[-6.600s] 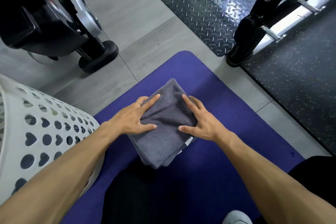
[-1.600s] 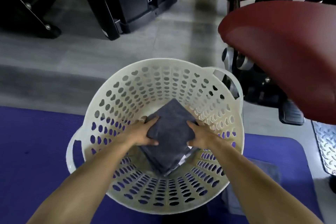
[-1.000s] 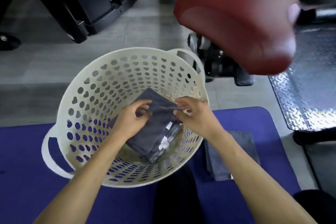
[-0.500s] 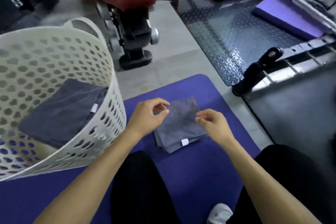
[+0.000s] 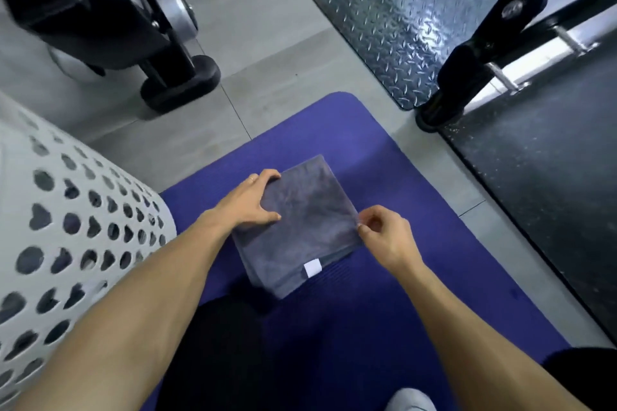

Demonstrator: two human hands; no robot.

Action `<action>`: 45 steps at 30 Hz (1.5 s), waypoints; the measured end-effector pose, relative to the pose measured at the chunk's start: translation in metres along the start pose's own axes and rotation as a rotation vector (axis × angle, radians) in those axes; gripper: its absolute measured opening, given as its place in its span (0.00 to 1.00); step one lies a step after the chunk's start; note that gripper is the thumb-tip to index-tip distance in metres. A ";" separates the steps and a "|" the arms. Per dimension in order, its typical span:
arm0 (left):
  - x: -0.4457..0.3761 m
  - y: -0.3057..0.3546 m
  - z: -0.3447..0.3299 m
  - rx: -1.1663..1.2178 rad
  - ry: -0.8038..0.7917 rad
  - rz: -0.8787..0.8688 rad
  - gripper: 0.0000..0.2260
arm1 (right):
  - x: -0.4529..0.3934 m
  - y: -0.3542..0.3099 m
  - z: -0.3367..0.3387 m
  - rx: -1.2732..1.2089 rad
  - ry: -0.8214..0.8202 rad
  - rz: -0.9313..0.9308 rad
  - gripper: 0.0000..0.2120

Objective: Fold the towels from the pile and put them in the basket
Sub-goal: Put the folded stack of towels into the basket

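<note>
A folded grey towel (image 5: 297, 227) lay on the purple mat (image 5: 417, 243), just beside the white basket (image 5: 76, 243). The left hand (image 5: 248, 202) gripped its left edge, fingers curled over; the right hand (image 5: 384, 237) pinched its right edge.

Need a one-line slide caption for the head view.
Left hand grips the far-left edge of a folded grey towel on the purple mat while the right hand pinches its right edge, white basket alongside.

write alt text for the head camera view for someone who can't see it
A person's left hand grips the left edge of a stack of grey towels on a purple mat while the right hand pinches its right edge. A white perforated basket stands at left.
</note>
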State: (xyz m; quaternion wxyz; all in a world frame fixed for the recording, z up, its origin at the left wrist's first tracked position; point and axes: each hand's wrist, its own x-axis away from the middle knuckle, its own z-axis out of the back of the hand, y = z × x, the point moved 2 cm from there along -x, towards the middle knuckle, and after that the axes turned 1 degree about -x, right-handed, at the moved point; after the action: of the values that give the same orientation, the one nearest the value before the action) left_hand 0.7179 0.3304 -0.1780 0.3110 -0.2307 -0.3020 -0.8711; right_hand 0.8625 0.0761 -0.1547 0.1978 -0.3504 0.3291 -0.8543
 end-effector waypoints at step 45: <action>0.399 0.012 0.248 0.184 0.810 0.132 0.38 | 0.184 -0.375 0.033 0.138 -0.274 0.774 0.38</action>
State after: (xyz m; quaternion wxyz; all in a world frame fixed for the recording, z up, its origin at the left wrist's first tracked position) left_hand 0.5002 0.3284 0.2388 0.4792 0.1400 -0.2166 -0.8390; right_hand 0.7215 0.2215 0.2119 0.5695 -0.2971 0.3490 -0.6824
